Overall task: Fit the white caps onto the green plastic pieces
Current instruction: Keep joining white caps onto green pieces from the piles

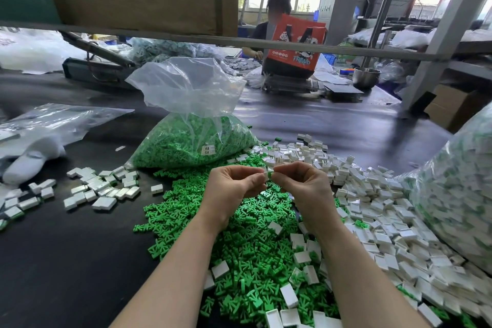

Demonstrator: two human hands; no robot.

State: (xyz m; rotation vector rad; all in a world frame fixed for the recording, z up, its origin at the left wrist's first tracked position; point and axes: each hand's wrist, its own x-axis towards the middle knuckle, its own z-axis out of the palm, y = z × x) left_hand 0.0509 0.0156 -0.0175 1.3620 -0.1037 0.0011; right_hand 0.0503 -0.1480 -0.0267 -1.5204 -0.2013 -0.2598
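My left hand (pixel 234 184) pinches a white cap (pixel 265 173), my right hand (pixel 300 181) pinches a green piece (pixel 272 173); I should line them up square, then press evenly.

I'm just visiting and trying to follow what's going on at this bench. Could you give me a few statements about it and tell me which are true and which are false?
1. Both hands are raised above the loose green pieces, fingertips meeting around a small part. True.
2. The left hand lies flat on the table. False: its fingers pinch a white cap against a small green bit at the right hand.
3. The clear bag behind the hands is filled with white caps. False: it holds green pieces.
4. Loose white caps are heaped mostly to the right of the hands. True.
5. A smaller scatter of white parts lies to the left on the dark table. True.
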